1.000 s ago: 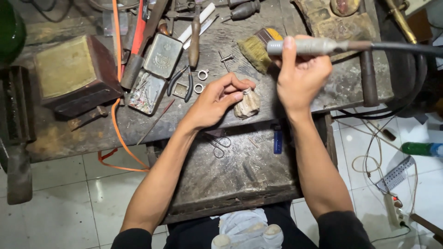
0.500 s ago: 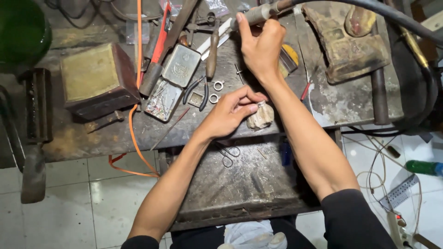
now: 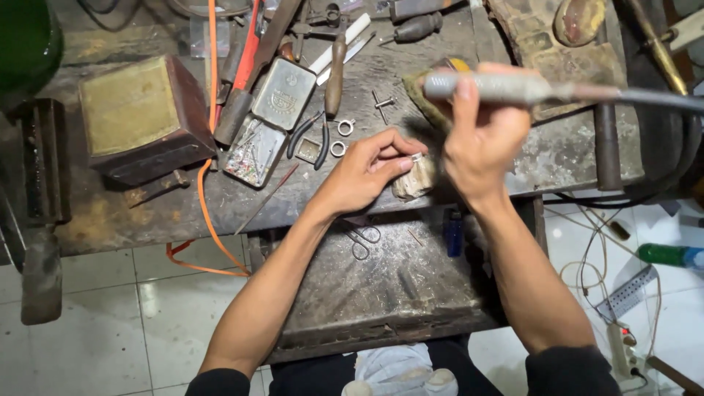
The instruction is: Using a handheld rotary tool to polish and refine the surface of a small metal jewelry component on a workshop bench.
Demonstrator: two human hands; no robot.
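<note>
- Head view looks straight down on a worn, dirty bench (image 3: 183,213) with a lower drawer tray (image 3: 381,286) pulled out below its front edge.
- Landmark: a pale, chewed wooden peg (image 3: 413,180) juts from the front edge of the bench, near the middle.
- Left hand (image 3: 363,172) lies just left of the peg, fingers drawn together, pinching a small silvery ring (image 3: 416,157) against the top of the peg.
- Right hand (image 3: 484,136) is raised just above and right of the peg, wrapped shut on a grey rotary handpiece (image 3: 499,86); its flexible shaft (image 3: 653,99) runs off to the right. The tool's tip is hidden behind the fingers.
- Left of the peg, two more small rings (image 3: 342,138) lie loose on the bench, beside dark-handled pliers (image 3: 306,136).
- Further left of the peg, an open metal tin (image 3: 265,121) holds small bits, and beyond it sits a brown square box (image 3: 139,117).
- An orange cord (image 3: 209,191) runs down the bench past that box and over the edge.
- Below the peg, in the drawer tray, small scissors (image 3: 363,240) and a blue lighter (image 3: 453,233) lie.
- Far right of the peg, on the tiled floor, a ruler (image 3: 627,292) rests.
</note>
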